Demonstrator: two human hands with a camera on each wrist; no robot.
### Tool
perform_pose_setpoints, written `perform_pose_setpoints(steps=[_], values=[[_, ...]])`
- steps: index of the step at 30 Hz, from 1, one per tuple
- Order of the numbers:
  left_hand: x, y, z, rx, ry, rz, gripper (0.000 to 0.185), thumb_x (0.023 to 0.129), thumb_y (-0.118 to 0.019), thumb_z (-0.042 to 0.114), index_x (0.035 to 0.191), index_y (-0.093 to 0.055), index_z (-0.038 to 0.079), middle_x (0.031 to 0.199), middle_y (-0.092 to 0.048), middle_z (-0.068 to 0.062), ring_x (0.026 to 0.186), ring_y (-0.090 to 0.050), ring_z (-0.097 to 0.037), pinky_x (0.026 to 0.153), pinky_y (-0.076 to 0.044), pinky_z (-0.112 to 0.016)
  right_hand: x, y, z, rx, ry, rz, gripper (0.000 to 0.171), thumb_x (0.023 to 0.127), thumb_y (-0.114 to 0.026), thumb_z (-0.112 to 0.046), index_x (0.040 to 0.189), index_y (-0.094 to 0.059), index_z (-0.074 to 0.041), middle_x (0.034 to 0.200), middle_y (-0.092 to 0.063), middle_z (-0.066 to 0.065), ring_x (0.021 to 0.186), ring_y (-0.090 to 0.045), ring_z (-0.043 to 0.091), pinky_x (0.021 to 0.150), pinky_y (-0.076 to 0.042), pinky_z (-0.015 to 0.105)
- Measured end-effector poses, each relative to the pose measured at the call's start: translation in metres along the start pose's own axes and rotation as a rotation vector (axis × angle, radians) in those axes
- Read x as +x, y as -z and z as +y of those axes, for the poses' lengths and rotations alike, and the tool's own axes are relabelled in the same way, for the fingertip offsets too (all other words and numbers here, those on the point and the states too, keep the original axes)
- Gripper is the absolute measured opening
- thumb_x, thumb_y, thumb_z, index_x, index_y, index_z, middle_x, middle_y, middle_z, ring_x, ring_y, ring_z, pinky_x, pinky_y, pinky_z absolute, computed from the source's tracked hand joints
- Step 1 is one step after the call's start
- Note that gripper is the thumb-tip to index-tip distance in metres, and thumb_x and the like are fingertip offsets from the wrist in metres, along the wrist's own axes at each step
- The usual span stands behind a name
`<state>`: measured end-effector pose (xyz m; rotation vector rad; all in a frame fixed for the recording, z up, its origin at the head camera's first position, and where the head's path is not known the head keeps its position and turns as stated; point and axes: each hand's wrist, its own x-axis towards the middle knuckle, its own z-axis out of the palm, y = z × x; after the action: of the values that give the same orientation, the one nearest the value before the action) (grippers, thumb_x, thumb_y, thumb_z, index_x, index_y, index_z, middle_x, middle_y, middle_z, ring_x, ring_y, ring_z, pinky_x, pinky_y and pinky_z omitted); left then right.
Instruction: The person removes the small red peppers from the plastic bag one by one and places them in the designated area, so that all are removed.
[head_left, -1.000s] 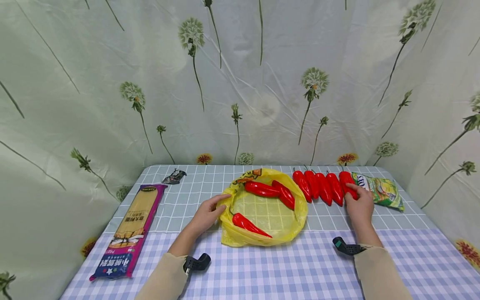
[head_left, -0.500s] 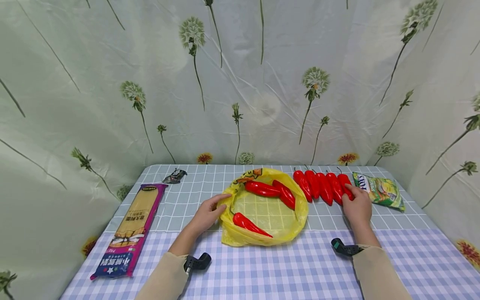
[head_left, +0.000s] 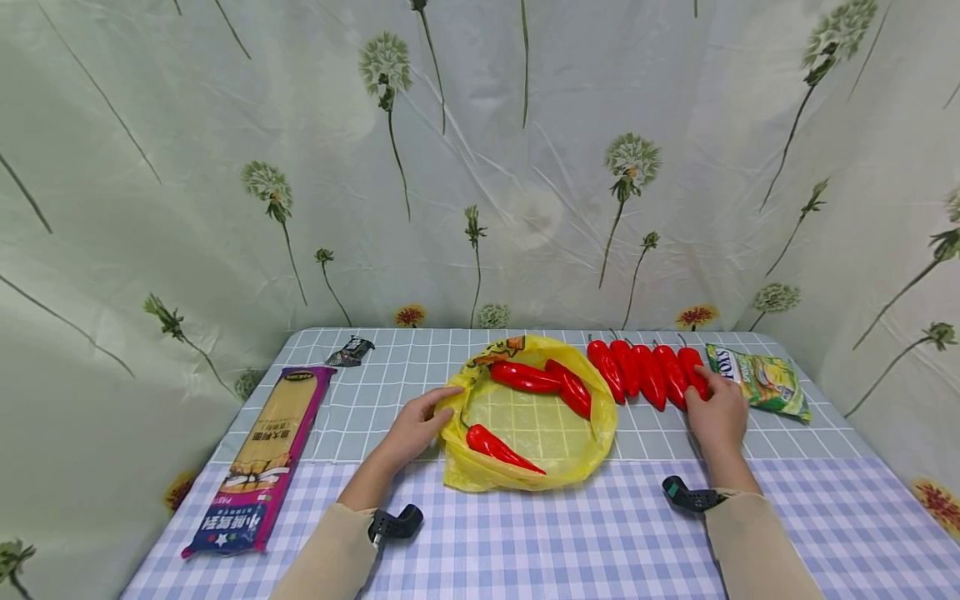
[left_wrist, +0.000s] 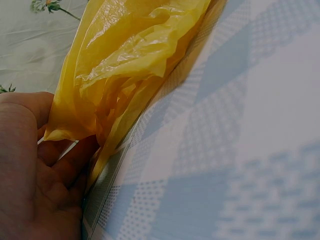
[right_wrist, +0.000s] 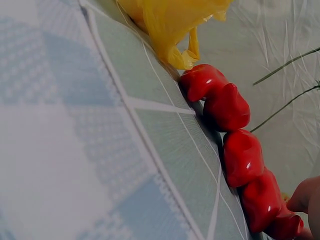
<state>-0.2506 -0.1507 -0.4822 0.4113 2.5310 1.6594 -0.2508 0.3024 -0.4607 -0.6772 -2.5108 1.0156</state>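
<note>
A yellow plastic bag (head_left: 480, 477) lies open mid-table with three red peppers (head_left: 525, 377) inside. My left hand (head_left: 438, 408) pinches the bag's left rim; the left wrist view shows that hand (left_wrist: 30, 170) with the crumpled yellow plastic (left_wrist: 130, 60) between thumb and fingers. To the right of the bag, several more red peppers (head_left: 637, 375) lie in a row. My right hand (head_left: 701, 387) grips the rightmost pepper (head_left: 688, 363) at its near end. In the right wrist view the row of peppers (right_wrist: 227, 107) runs toward a fingertip (right_wrist: 305, 195) at the last one.
A green snack packet (head_left: 765, 382) lies right of the pepper row. A long purple pasta pack (head_left: 262, 454) sits at the table's left side, with a small black wrapper (head_left: 348, 351) at the back left. A flowered curtain encloses the table.
My right hand has slid slightly left with the rightmost pepper, closing it up against the row. The left hand and bag have stayed put.
</note>
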Motion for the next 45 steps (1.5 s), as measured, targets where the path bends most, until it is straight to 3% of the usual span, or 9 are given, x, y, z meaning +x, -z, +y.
perform_pose_setpoints(steps=[7,20,27,36,45], values=[[0.000,0.000,0.001,0.005,0.006,-0.004,0.038,0.101,-0.057,0.016,0.138,-0.060,0.022,0.150,-0.053,-0.007,0.140,-0.048,-0.028,0.114,-0.042,-0.049,-0.001,0.000,-0.003,0.019,-0.038,0.043,0.050,0.096,-0.050,-0.014,0.146,-0.050,-0.009,0.149,-0.042,0.027,0.135,-0.034,0.046,0.102,-0.038,0.060],[0.000,0.000,0.000,0.012,0.005,0.002,0.039,0.101,-0.057,0.015,0.138,-0.060,0.023,0.150,-0.053,-0.007,0.141,-0.047,-0.029,0.114,-0.042,-0.049,-0.004,0.003,-0.012,0.098,-0.019,0.092,0.046,0.096,-0.048,-0.013,0.141,-0.056,-0.010,0.149,-0.042,0.023,0.141,-0.031,0.042,0.108,-0.034,0.063],[0.000,-0.001,0.001,0.018,0.014,0.008,0.039,0.101,-0.056,0.015,0.138,-0.061,0.024,0.150,-0.053,-0.006,0.139,-0.049,-0.029,0.112,-0.045,-0.048,-0.007,0.004,-0.027,0.122,0.039,0.111,0.043,0.094,-0.052,-0.012,0.137,-0.059,-0.009,0.146,-0.046,0.022,0.140,-0.035,0.039,0.108,-0.038,0.061],[0.000,-0.001,0.001,0.022,-0.002,0.007,0.039,0.101,-0.056,0.014,0.139,-0.060,0.021,0.150,-0.053,-0.008,0.140,-0.048,-0.030,0.113,-0.044,-0.049,-0.019,0.008,-0.051,0.183,0.121,0.075,0.044,0.091,-0.058,-0.010,0.135,-0.060,-0.010,0.148,-0.046,0.019,0.140,-0.038,0.037,0.105,-0.044,0.062],[0.000,0.000,0.001,0.011,0.029,0.007,0.038,0.101,-0.057,0.016,0.137,-0.061,0.026,0.150,-0.053,-0.004,0.140,-0.048,-0.027,0.114,-0.042,-0.049,-0.030,0.004,-0.068,0.197,0.243,0.041,0.039,0.094,-0.057,-0.011,0.132,-0.062,-0.010,0.143,-0.050,0.017,0.129,-0.047,0.035,0.100,-0.049,0.054]])
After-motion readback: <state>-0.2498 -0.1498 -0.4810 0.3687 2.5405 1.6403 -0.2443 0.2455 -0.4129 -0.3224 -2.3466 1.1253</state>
